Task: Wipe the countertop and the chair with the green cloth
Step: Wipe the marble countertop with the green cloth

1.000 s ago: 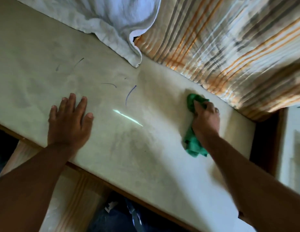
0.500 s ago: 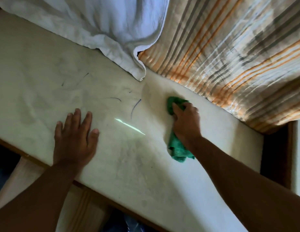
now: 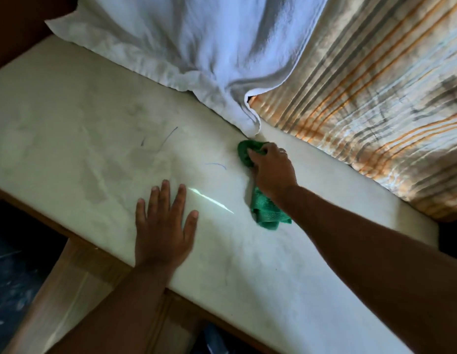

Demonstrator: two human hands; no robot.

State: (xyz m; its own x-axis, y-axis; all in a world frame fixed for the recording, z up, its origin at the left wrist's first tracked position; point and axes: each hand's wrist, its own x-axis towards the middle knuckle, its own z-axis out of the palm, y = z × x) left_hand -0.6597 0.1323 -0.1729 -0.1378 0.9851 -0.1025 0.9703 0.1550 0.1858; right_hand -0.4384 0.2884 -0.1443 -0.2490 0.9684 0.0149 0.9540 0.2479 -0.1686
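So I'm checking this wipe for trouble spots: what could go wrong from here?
The green cloth under the right hand sits almost against the hanging corner of the white towel; another stroke that way could snag it or drag it onto the countertop. The blue pen-like marks may smear or not lift. The left hand, flat on the surface, covers a patch that could get skipped.

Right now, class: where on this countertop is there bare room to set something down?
Free: the countertop left of the left hand, below the white cloth; also the near-right stretch under the right forearm. Crowded: around the right hand and green cloth.
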